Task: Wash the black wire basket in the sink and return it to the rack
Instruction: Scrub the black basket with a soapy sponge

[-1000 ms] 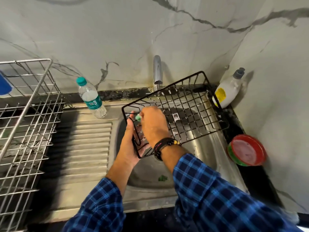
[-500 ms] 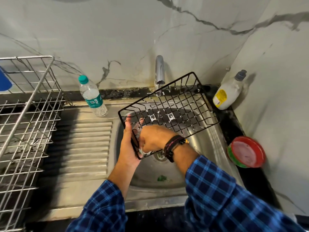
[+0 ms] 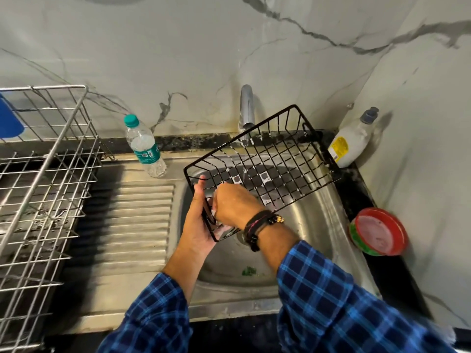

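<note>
The black wire basket (image 3: 277, 159) hangs tilted over the steel sink (image 3: 321, 215), its far edge under the tap (image 3: 246, 108), from which a thin stream of water falls. My left hand (image 3: 197, 225) grips the basket's near left corner from below. My right hand (image 3: 235, 206) is closed inside the basket at that same corner, pressing a small pale soapy scrubber against the wires; the scrubber is mostly hidden by the fingers. The silver wire rack (image 3: 43, 179) stands on the counter to the left.
A water bottle (image 3: 144, 146) with a teal cap stands behind the ribbed drainboard (image 3: 135, 220). A white dish-soap bottle (image 3: 353, 138) sits in the back right corner. A red and green dish (image 3: 379, 231) lies right of the sink. A green scrap (image 3: 248, 271) lies in the basin.
My right hand slid down from the basket's upper left rim to its near corner. The basket tilted lower and shifted slightly under the tap.
</note>
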A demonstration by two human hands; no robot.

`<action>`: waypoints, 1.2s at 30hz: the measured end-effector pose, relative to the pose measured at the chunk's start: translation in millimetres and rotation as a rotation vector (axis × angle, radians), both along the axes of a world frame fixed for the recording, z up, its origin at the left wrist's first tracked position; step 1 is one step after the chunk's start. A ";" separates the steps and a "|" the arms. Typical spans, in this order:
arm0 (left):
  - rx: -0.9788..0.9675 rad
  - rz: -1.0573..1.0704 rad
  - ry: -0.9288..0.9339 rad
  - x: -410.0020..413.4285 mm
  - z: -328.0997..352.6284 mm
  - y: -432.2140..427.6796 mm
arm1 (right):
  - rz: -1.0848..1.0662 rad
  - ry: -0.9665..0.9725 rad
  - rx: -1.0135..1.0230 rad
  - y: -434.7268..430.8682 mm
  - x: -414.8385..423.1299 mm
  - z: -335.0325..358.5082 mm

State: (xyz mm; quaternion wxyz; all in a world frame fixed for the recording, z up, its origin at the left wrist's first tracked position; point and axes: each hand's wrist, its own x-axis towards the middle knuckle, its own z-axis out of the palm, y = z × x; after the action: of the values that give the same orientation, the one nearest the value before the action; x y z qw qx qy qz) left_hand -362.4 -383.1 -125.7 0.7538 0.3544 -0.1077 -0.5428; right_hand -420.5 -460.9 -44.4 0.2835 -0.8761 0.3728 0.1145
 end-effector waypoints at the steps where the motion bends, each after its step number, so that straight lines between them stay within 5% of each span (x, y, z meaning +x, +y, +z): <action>1: 0.006 0.008 0.016 0.9 -2.4 1.6 | 0.065 0.051 0.028 -5.3 -0.6 3.2; 4: 0.026 -0.012 -0.036 0.3 -8.8 8.1 | 0.049 0.098 0.117 -25.3 2.1 4.6; 8: 0.115 -0.034 -0.058 -5.5 -5.9 11.1 | -0.430 -0.271 -0.030 -29.9 21.8 -6.0; 11: 0.139 -0.055 -0.031 -7.4 -10.5 10.7 | -0.749 -0.494 0.300 -8.3 30.0 -12.4; 14: 0.130 -0.049 -0.106 -5.4 -6.3 11.9 | -1.107 -0.858 0.840 7.3 30.2 -3.8; 21: 0.117 -0.088 -0.037 8.0 -5.3 4.1 | -0.934 -0.993 1.153 6.8 20.4 16.8; 27: 0.218 -0.096 -0.017 -4.3 -7.0 5.7 | -1.060 -1.118 0.733 -18.5 7.1 20.0; 32: 0.286 -0.026 0.018 -6.3 -10.2 9.5 | -1.158 -1.023 0.626 -35.0 -7.5 8.2; 36: 0.237 -0.040 0.028 -4.8 -11.0 15.2 | -1.416 -1.168 0.597 -51.2 -12.3 0.2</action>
State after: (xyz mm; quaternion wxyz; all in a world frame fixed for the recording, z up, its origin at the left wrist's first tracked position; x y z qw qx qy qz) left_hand -367.2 -368.0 -136.7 0.6973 0.4310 -0.0392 -0.5714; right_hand -432.8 -512.1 -44.3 0.6386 -0.2589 0.5704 -0.4470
